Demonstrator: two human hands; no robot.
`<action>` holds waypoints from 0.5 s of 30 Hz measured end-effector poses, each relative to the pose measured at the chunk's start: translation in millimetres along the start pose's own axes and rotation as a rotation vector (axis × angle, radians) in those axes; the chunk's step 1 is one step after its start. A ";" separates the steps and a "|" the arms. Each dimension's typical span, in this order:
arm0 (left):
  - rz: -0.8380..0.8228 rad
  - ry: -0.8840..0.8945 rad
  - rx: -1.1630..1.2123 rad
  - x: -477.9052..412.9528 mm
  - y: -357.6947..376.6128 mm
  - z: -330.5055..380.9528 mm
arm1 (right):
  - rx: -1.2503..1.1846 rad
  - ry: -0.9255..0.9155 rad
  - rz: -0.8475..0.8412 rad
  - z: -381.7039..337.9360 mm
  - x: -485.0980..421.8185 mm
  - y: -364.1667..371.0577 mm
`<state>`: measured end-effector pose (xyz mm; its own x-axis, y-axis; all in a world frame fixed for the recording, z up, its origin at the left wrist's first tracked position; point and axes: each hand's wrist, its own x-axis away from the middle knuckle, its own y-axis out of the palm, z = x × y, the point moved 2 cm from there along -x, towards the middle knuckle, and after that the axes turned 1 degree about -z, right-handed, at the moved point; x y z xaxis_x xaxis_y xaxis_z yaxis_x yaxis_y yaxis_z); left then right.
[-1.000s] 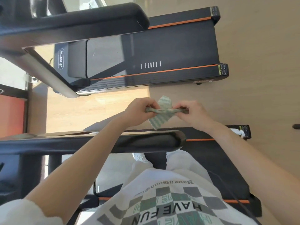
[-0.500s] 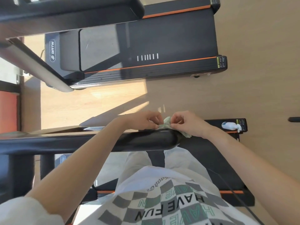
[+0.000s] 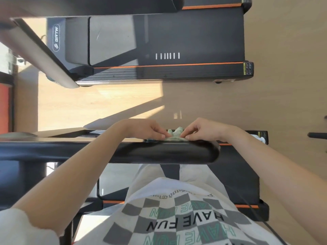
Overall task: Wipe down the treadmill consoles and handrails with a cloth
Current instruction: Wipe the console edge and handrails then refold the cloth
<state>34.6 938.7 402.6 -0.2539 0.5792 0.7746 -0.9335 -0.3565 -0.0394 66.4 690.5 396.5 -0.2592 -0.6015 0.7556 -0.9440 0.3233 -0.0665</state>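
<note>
A small pale green cloth (image 3: 175,135) lies crumpled on top of the black padded handrail (image 3: 159,153) of the treadmill I stand on. My left hand (image 3: 148,129) pinches the cloth's left end with its fingertips. My right hand (image 3: 203,129) pinches its right end the same way. Both hands rest on the rail's upper edge near its rounded right tip. Part of the cloth is hidden under my fingers.
A second black treadmill (image 3: 168,45) with orange trim stands across a strip of wooden floor (image 3: 106,103). Its handrail (image 3: 88,6) and silver upright (image 3: 40,53) cross the upper left. A white spray bottle (image 3: 260,138) lies by the deck's right end.
My hands have brought the cloth down from mid-air onto the handrail and now hold it flatter against the rail's top. The view has tilted slightly downward.
</note>
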 end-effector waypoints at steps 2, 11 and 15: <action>0.029 -0.008 -0.021 13.2 -4.0 -16.0 | 0.028 0.002 -0.023 -15.9 -15.1 7.8; 0.109 -0.049 0.016 76.3 -18.7 -87.6 | 0.066 -0.027 -0.085 -78.9 -81.3 51.8; 0.138 -0.099 0.029 108.3 -25.9 -117.3 | 0.088 -0.050 -0.109 -111.1 -107.9 71.1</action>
<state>1.6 1096.6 413.6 -0.3512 0.4486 0.8218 -0.8834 -0.4495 -0.1321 49.9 859.5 382.6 -0.1616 -0.6663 0.7280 -0.9809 0.1896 -0.0441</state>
